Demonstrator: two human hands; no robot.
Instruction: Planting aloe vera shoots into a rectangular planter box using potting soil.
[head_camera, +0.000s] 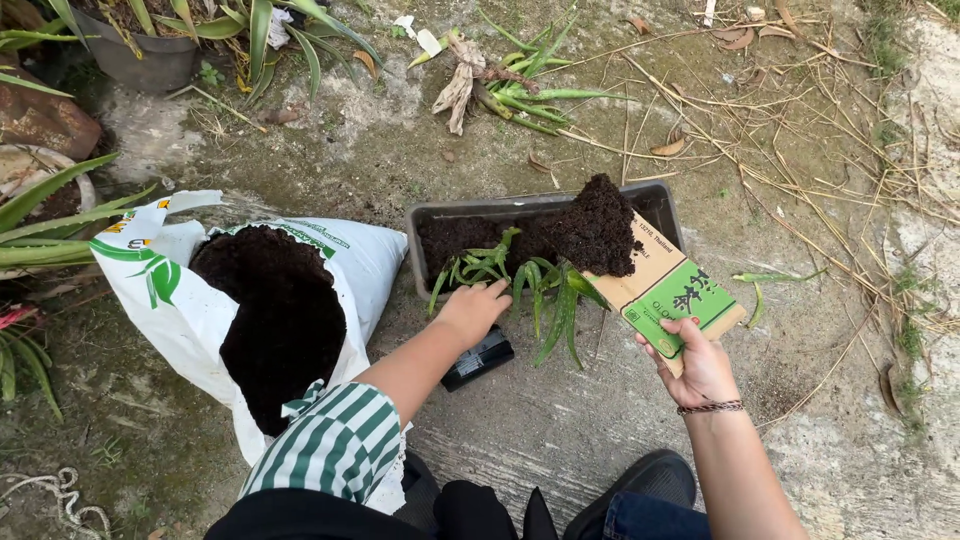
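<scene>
My right hand (700, 368) grips the lower end of a flat piece of cardboard (665, 288), tilted up toward eleven o'clock, with a heap of dark soil (598, 228) on its far end above the planter trough (660, 205). My left hand (472, 310), at nine o'clock from the right, is loosely closed about the bases of the green seedlings (520, 280) at the trough's near rim, holding them upright. An open white sack of soil (270, 300) lies at nine o'clock from that hand. A small black object (478, 358) sits on the ground just beneath my left wrist.
</scene>
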